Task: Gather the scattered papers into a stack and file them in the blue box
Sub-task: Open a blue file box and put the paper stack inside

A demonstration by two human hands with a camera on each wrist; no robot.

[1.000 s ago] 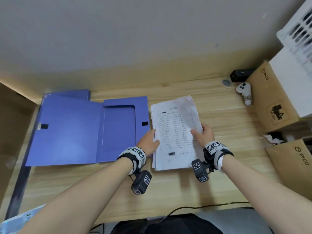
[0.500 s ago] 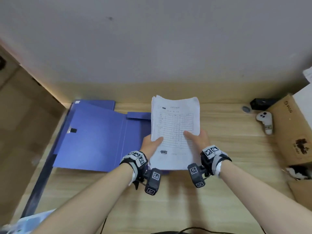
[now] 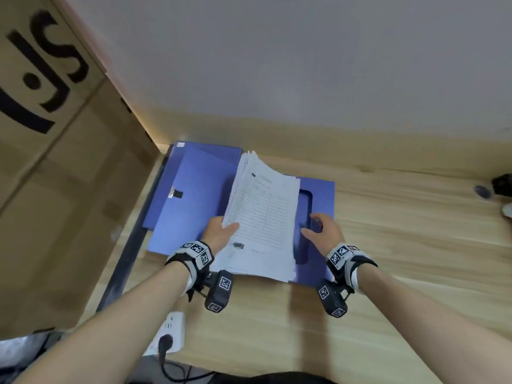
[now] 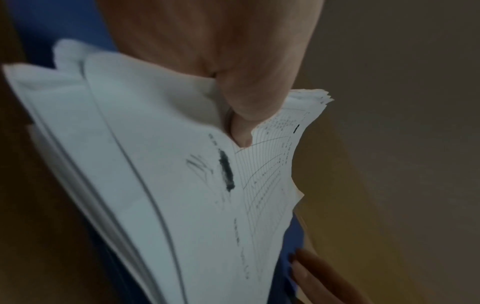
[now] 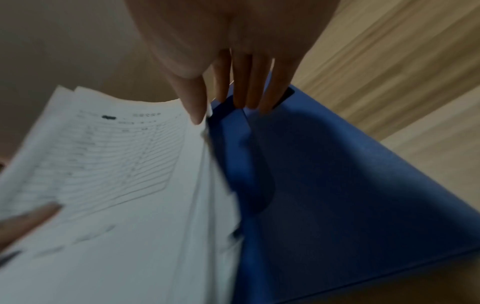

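The blue box (image 3: 194,206) lies open on the wooden table (image 3: 415,245), lid spread to the left and flap to the right. A stack of white printed papers (image 3: 263,214) hangs tilted over it, left edge raised. My left hand (image 3: 221,234) grips the stack's near left edge, thumb on top (image 4: 246,115) and fingers hidden beneath. My right hand (image 3: 318,231) is open beside the stack's right edge. In the right wrist view its thumb touches the papers' (image 5: 116,174) edge and its straight fingers (image 5: 246,92) rest on the blue flap (image 5: 337,185).
A tall cardboard box (image 3: 55,162) stands close on the left. A white power strip (image 3: 169,333) with a black plug sits at the table's near left edge. Small dark objects (image 3: 501,184) lie at the far right. A wall runs behind the table.
The stack has moved left from the bare table to above the open blue box. My right hand has let go of the papers and now rests on the flap.
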